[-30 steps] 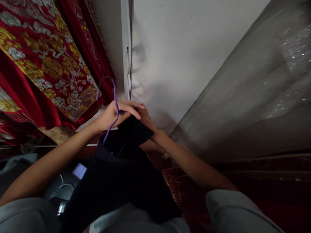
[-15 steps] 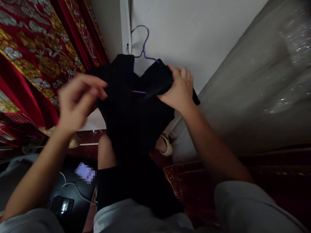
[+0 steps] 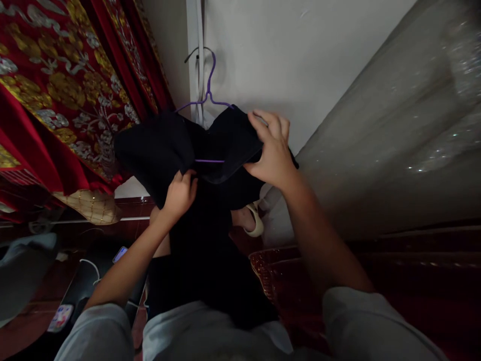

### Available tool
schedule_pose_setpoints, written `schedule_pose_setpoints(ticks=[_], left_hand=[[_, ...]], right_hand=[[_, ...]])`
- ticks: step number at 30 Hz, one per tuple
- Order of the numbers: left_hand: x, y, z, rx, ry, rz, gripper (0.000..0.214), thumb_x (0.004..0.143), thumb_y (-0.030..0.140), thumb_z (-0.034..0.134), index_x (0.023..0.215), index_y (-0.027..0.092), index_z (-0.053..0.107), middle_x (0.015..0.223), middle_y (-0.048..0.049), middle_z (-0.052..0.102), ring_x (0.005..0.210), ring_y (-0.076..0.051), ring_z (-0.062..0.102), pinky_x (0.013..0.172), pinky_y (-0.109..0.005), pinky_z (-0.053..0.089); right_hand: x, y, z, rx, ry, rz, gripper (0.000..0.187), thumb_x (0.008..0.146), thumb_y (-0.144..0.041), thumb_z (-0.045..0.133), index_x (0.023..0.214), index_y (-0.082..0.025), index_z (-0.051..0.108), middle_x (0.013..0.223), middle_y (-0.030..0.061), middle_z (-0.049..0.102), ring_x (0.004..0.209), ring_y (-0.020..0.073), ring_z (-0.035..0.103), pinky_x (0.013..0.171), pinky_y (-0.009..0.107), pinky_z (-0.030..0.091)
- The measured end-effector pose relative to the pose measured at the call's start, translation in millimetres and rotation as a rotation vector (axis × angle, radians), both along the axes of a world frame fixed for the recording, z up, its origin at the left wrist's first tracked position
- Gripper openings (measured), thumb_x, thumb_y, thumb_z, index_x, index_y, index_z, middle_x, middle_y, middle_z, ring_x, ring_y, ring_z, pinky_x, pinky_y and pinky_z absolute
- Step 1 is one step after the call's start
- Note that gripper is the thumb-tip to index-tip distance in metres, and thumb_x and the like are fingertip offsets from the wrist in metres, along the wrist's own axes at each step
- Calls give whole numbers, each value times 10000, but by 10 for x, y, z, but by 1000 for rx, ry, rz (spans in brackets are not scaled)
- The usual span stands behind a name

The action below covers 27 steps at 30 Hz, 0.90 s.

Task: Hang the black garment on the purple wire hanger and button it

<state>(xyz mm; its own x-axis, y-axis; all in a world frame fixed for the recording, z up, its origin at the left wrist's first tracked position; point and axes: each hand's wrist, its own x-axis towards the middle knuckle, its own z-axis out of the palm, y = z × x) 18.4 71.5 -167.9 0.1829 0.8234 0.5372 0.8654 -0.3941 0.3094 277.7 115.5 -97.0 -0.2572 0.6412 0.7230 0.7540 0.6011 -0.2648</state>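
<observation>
Gripping with right hand (image 3: 272, 153): clamped by thumb and fingers on the collar side of a near-black, collared cloth garment (image 3: 150, 143).
Gripping with left hand (image 3: 181, 193): pinching the garment's front just below the neck opening, lower than the right hand.
Garment: spread between both hands, running lengthwise from the shoulders down toward the body; fading below into black shorts (image 3: 161, 281).
Slim purple wire hanger (image 3: 209, 95): set inside the shoulders, above and between the hands; nearer in height to the right; showing its straight bar through the neck opening; hook crossing a narrow white strip (image 3: 199, 30), cannot tell whether caught.
Cloth: matte, soft, folded at the collar.
Around: red curtain-like fabric with gold and silver flowers (image 3: 56, 90) leftward; grey, glittering, translucent sheet (image 3: 368, 140) rightward.
</observation>
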Motion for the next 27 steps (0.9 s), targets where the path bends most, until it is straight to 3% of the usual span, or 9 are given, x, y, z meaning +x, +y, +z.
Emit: schedule_pose_setpoints(ticks=[3, 6, 9, 12, 15, 17, 20, 23, 27], left_hand=[[174, -172, -166, 103, -247, -125, 165, 1012, 146, 513, 1118, 181, 635, 1049, -96, 697, 997, -232, 672, 925, -366, 551], [446, -455, -356, 177, -563, -121, 141, 991, 129, 528, 1080, 200, 611, 1009, -58, 673, 962, -192, 657, 889, -324, 540], [688, -702, -505, 153, -873, -79, 206, 981, 165, 594, 1181, 213, 581, 1091, -60, 630, 953, -159, 644, 841, -274, 544], [830, -843, -547, 67, -1081, -108, 408, 965, 199, 668, 1335, 249, 503, 1073, -41, 622, 884, -130, 655, 798, -245, 556], [882, -900, -490, 42, -1180, -169, 514, 955, 223, 713, 1407, 257, 470, 995, -22, 669, 860, -129, 687, 842, -263, 571], [876, -912, -451, 53, -1185, -176, 468, 945, 227, 734, 1374, 237, 546, 1058, -52, 708, 955, -149, 701, 916, -285, 567], [824, -900, -455, 57, -1179, -163, 342, 947, 208, 725, 1282, 208, 659, 1196, -93, 714, 1079, -171, 691, 988, -303, 556], [758, -862, -511, 30, -1212, -156, 339, 935, 197, 724, 1271, 194, 678, 1228, -110, 707, 1060, -175, 703, 952, -299, 584], [729, -841, -549, -12, -1202, -169, 356, 909, 180, 743, 1260, 194, 684, 1194, -102, 708, 1002, -158, 715, 908, -269, 599]], right_hand=[[-173, -341, -143, 60, 165, 70, 673, 820, -238, 669, 1471, -266, 500, 1582, 122, 418, 1512, 383, 318, 1210, 640, 301], [-452, -729, -588, 12, 533, 120, 492, 851, -270, 638, 1341, -256, 592, 1434, 106, 564, 1387, 320, 490, 1135, 556, 418], [-739, -968, -1150, -348, 939, 132, 319, 792, -324, 725, 1085, -213, 664, 1095, 70, 687, 1025, 235, 654, 883, 385, 532], [-934, -1051, -1463, -696, 1299, 156, 231, 741, -393, 734, 795, -191, 637, 772, 6, 632, 756, 162, 609, 735, 292, 507], [-1009, -1074, -1431, -741, 1451, 154, 225, 726, -414, 708, 758, -200, 645, 747, 5, 650, 749, 162, 618, 729, 279, 524], [-1006, -1093, -1327, -729, 1448, 159, 247, 745, -445, 696, 821, -210, 698, 810, 24, 707, 802, 185, 664, 755, 299, 558], [-960, -1139, -1221, -744, 1330, 268, 277, 774, -444, 732, 935, -221, 763, 954, 45, 771, 925, 212, 722, 846, 332, 594], [-928, -1167, -1221, -696, 1184, 349, 276, 791, -378, 781, 1021, -226, 779, 1046, 50, 787, 983, 210, 740, 893, 338, 601], [-942, -1145, -1290, -534, 1134, 208, 205, 806, -357, 784, 938, -202, 761, 883, 44, 782, 802, 185, 735, 726, 293, 603]])
